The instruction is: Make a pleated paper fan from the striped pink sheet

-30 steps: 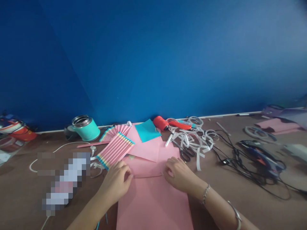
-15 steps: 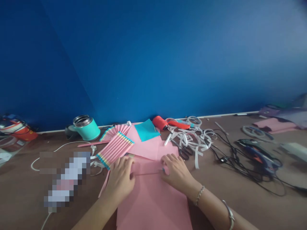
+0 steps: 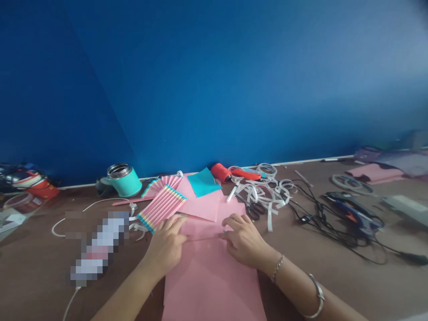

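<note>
A large pink paper sheet (image 3: 214,276) lies in front of me, with a folded band (image 3: 203,231) across its far end. At the band's left end is my left hand (image 3: 167,245), fingers bent over the paper and thumb at the fold. My right hand (image 3: 242,236) pinches the other end of the band, thumb and fingers curled together. Beyond them rest a pleated pink strip with teal and yellow edges (image 3: 162,207), a pleated fan (image 3: 162,185), more pink paper (image 3: 200,200) and a teal paper piece (image 3: 203,182).
Behind the paper sit a red thread spool (image 3: 220,172), tangled white ribbon (image 3: 272,191) and dark-handled scissors (image 3: 255,211). Right are black cables (image 3: 326,223) and a hot glue gun (image 3: 356,216). Left are a teal mug (image 3: 124,182) and a blurred-out object (image 3: 100,245) with a white cable.
The view has shifted slightly. Both hands stay at the folded band, which looks flatter against the sheet, and my left fingers have stretched a little further over it.
</note>
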Tool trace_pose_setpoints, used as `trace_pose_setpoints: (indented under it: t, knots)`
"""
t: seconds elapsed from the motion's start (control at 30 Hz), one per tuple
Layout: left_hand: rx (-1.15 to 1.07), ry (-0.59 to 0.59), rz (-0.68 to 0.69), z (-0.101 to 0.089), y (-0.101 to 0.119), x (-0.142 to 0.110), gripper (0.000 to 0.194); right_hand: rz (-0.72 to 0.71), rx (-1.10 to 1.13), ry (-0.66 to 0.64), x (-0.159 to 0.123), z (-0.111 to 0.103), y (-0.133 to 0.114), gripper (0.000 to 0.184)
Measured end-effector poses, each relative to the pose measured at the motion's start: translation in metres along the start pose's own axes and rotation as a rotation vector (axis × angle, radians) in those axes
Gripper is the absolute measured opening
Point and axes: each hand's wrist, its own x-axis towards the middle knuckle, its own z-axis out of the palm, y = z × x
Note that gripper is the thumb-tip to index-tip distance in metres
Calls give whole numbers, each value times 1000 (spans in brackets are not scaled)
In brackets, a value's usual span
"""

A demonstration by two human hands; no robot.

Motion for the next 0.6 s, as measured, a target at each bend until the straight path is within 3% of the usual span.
trace_pose_setpoints:
  t: [0.1,0.17,0.27,0.33,0.4,0.5,0.6]
  knots:
    - [-91,73,-27,2,-8,2,41,-46,-31,-12,1,0,2,17]
    - [-200,194,-69,5,-12,4,46,-83,-66,5,2,4,4,16]
    - [-385,428,-208,7,-17,5,46,-101,-51,82,3,9,9,18]
    - [-496,479,-324,6,-16,3,33,-50,57,156,5,10,11,19]
    - [-632,360,-414,3,-11,2,21,39,239,236,7,7,10,18]
    - [-920,68,-485,-2,9,6,24,147,521,280,11,0,3,16]
    - [-1173,29,-469,-4,34,16,35,130,608,282,15,-6,-11,15]
